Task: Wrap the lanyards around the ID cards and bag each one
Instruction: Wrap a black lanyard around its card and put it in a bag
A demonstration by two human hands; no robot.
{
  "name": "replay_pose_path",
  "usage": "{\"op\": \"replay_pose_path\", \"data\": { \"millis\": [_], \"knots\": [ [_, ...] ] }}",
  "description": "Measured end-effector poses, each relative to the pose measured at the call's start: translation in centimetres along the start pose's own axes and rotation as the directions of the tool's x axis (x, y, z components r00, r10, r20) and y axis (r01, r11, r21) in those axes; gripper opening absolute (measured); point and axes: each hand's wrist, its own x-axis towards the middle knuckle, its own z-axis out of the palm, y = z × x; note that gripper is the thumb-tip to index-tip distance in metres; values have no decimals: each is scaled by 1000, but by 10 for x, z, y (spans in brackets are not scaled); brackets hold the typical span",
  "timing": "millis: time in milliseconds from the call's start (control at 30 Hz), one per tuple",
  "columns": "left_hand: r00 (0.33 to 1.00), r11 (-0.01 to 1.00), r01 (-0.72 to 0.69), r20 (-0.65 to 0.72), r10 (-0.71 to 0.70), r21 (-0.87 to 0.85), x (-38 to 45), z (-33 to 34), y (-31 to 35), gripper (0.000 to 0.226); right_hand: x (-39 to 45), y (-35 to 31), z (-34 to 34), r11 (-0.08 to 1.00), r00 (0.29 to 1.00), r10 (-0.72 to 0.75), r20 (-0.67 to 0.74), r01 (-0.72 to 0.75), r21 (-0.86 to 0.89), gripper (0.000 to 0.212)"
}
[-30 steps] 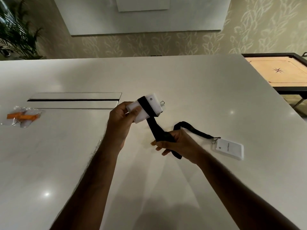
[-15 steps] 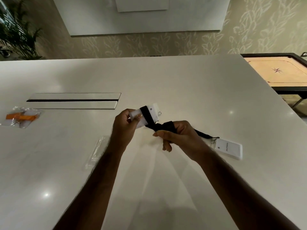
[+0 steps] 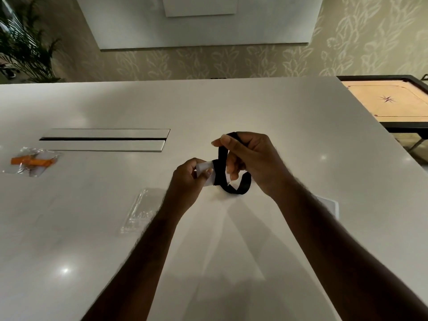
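A: Nearest, just left of centre, a clear empty bag [image 3: 139, 210] lies flat on the table [image 3: 231, 262]: thin crinkly film, glossy, hard to make out against the white top. At the lower right edge of the right forearm, a corner of a second white card [image 3: 330, 206] shows.

B: And the step in hand?

A: Winding. At centre frame the left hand [image 3: 188, 181] pinches the ID card [image 3: 205, 169], a stiff white rectangle, by its left end, fingers curled round it. The right hand [image 3: 250, 158] pinches the black lanyard [image 3: 222, 172], a flat woven strap, between thumb and forefinger above the card; a slack loop hangs below toward lower right.

B: What makes it go well?

A: I'd judge: keep the strap flat and taut, lay each turn beside the last across the card's middle, and hold the card steady so the turns don't slip off.

B: Further out?

A: Far left, a finished bag [image 3: 31, 162] holds an orange lanyard wrapped on a card. Beyond it, a long slot cover [image 3: 104, 140] is set in the smooth table. In the upper right is a wooden carrom board [image 3: 384, 101].
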Motion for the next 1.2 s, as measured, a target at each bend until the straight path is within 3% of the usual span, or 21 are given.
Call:
{"op": "replay_pose_path", "data": {
  "millis": [133,333,533,800,933,1200],
  "knots": [
    [995,999,-45,86,46,-4,-4,-1,4,4,9,-1,-8,996,999,-17,-32,14,-89,26],
    [962,996,-83,263,78,8,-6,-2,9,14,25,12,-22,976,993,12,-114,-37,-213,22],
    [916,978,-62,378,136,-200,-8,-10,11,6,27,43,-34,970,979,130,-155,-158,-186,24],
    [936,932,-24,320,149,-362,-4,-18,18,5,6,82,-31,928,943,332,-26,-331,-169,27],
    [962,881,40,257,94,-471,-2,-18,18,5,-9,97,-25,946,947,322,16,-322,-35,29],
    [988,844,131,139,-67,-520,5,-16,19,22,-24,107,-3,911,949,286,132,-312,268,27]
  ]
}}
